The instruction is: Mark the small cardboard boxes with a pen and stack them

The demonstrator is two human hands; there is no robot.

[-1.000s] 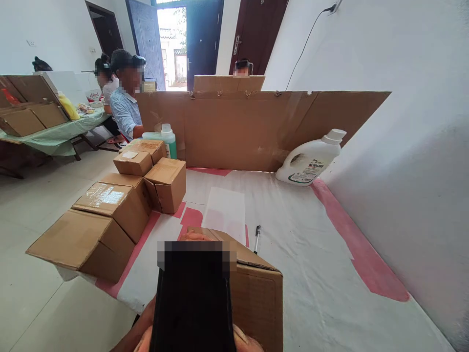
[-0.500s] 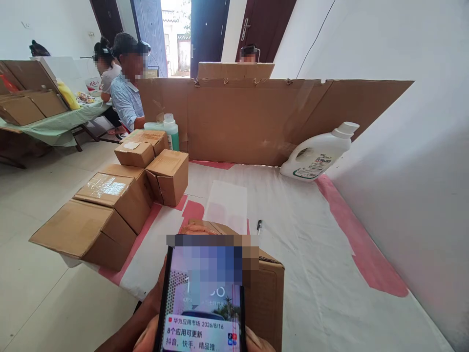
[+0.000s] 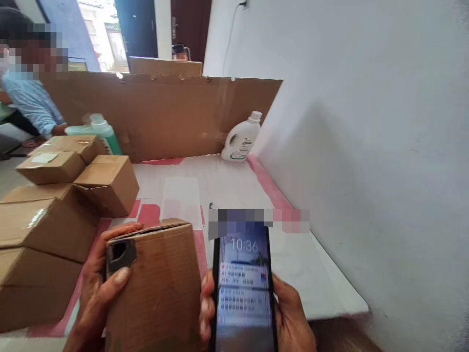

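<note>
From my station, I judge the step in hand to be a 2-handed hold, a lit smartphone kept facing up at the camera. My left hand is clamped on the left side of a brown cardboard carton, thumb across its front just below a dark patch. Just right of the carton, my right hand grips the smartphone by both edges; the screen reads 10:36. I can't tell whether the right fingertips touch the carton. Left of the carton sit cardboard boxes; beyond it, to the right, stands a white detergent jug. I judge the next move calls for firm, separate grips, the smartphone clear of the carton.
</note>
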